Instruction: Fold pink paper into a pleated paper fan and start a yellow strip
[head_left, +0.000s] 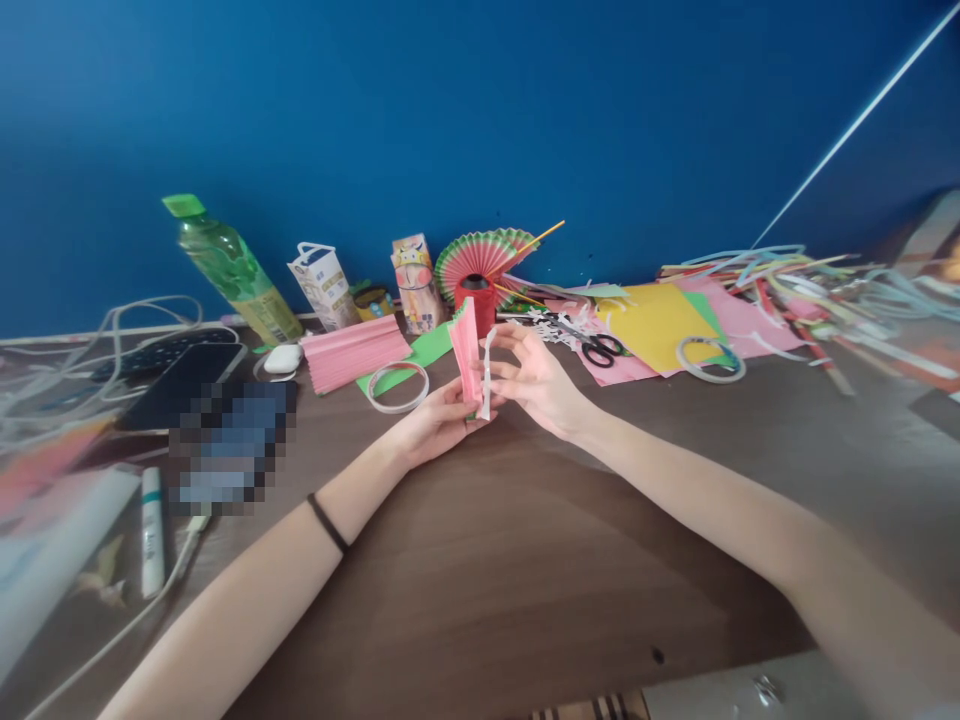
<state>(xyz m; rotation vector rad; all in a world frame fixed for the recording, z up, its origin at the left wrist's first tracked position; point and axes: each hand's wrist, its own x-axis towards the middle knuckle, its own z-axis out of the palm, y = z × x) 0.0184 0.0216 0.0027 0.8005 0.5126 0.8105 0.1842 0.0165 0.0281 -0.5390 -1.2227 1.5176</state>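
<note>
My left hand (442,420) is closed on the lower part of a pleated pink paper (466,350), which stands upright above the table. Fingers of my right hand (536,385) pinch a narrow white strip (487,375), perhaps tape backing, along the right edge of that paper. Whether the strip is still stuck to the paper, I cannot tell. Behind my hands a red can (480,298) stands before a pink and green pleated paper fan (469,260) with a thin stick. Another pleated pink paper (356,355) and a tape roll (399,388) lie left of my hands.
Black-handled scissors (600,348) lie among white paper scraps, beside yellow paper (652,325) and a second tape roll (709,360). A green bottle (232,265), a carton (324,285), a phone, a marker (152,530) and cables occupy the left. Colourful craft stems (772,270) pile up at right.
</note>
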